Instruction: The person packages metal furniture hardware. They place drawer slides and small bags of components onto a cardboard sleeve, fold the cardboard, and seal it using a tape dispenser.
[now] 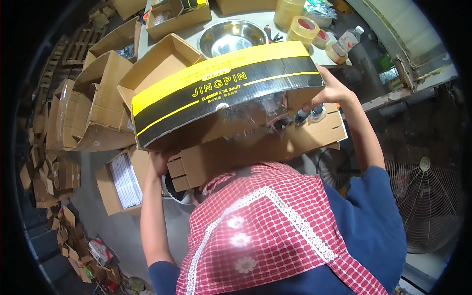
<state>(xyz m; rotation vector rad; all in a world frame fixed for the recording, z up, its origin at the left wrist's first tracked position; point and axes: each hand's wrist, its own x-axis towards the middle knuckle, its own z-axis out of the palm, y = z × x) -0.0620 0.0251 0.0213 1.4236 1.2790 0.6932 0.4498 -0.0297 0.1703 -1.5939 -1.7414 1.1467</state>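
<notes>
The right hand [335, 89] clamps the right end of the yellow-and-black box [226, 91], thumb toward the near edge. The left hand [160, 161] supports the lower left corner; its fingers are mostly hidden, so their closure cannot be told. The box spans both hands, tilted. Apply even pressure at both ends to prevent twisting. Near the right thumb sit clear-wrapped dark items [317, 115]; avoid pinching them. Below and between the hands is a brown carton [236, 156] with slotted flaps. Beyond the right fingers stand tape rolls [301, 30].
</notes>
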